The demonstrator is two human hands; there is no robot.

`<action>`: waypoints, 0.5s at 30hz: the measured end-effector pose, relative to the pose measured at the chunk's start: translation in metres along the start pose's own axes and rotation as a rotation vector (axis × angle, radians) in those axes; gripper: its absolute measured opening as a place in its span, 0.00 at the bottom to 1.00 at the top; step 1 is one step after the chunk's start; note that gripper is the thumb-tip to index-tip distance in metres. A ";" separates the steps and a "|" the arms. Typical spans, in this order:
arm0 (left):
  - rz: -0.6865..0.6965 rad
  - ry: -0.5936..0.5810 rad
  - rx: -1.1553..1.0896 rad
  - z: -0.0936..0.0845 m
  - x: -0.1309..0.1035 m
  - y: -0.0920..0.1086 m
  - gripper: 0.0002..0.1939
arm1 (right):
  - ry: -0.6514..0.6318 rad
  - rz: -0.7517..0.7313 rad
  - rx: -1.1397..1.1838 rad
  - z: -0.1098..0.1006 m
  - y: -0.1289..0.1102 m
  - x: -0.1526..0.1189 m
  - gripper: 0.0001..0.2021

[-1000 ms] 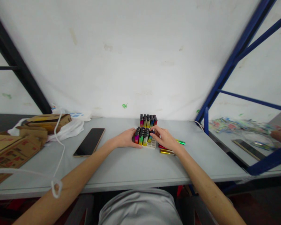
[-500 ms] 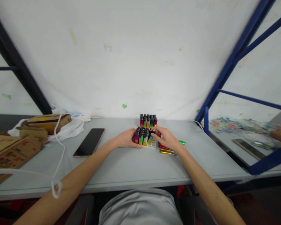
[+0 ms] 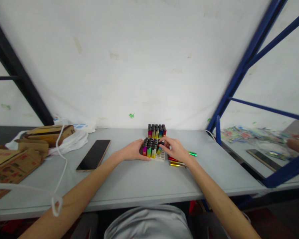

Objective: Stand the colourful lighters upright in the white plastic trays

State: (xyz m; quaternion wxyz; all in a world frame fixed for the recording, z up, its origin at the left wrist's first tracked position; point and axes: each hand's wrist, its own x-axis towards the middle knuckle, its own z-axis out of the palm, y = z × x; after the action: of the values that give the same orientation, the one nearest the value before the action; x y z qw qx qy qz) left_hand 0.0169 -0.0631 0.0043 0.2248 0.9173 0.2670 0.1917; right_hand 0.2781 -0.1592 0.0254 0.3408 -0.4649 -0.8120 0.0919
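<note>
Several lighters (image 3: 149, 151) with black tops and purple, green and yellow bodies stand upright in a white slotted tray (image 3: 162, 158). My left hand (image 3: 133, 150) grips the left side of this group, thumb along the front and fingers behind. Between the thumb and fingertips of my right hand (image 3: 174, 148) is a blue-and-yellow lighter (image 3: 159, 151), slightly tilted, at the tray's slots beside the standing ones. Open slots show at the tray's right part. Under and beside my right wrist lie loose lighters: a gold one (image 3: 177, 164), a red one (image 3: 173, 159) and a green one (image 3: 192, 153).
Behind the tray stands a second block of lighters (image 3: 156, 131). A phone (image 3: 94, 155) lies to the left, near cardboard boxes (image 3: 17, 162) and a white cable (image 3: 64, 159). Blue frame bars (image 3: 229, 93) rise at the right; beyond them another person's hand (image 3: 297, 144) shows.
The camera view has shifted a little, so the table sits lower in the picture. Both hands keep nearly the same place at the tray, the right one still pinching the lighter.
</note>
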 end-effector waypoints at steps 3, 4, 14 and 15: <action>0.004 -0.005 -0.004 0.000 0.000 0.000 0.41 | -0.003 -0.005 0.002 0.001 0.002 0.001 0.11; 0.001 -0.004 -0.004 0.000 0.000 0.000 0.40 | -0.006 -0.004 0.006 0.001 0.003 0.001 0.11; -0.025 0.011 0.012 -0.002 -0.002 0.006 0.38 | -0.021 -0.003 0.067 0.008 0.003 0.002 0.15; -0.025 0.011 0.009 -0.002 -0.002 0.006 0.38 | 0.005 0.006 0.063 0.005 0.005 0.002 0.15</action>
State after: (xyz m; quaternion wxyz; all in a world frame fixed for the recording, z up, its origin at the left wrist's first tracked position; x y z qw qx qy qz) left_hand 0.0164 -0.0679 0.0085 0.2215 0.9138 0.2804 0.1929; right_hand 0.2773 -0.1541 0.0202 0.3570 -0.4566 -0.8064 0.1172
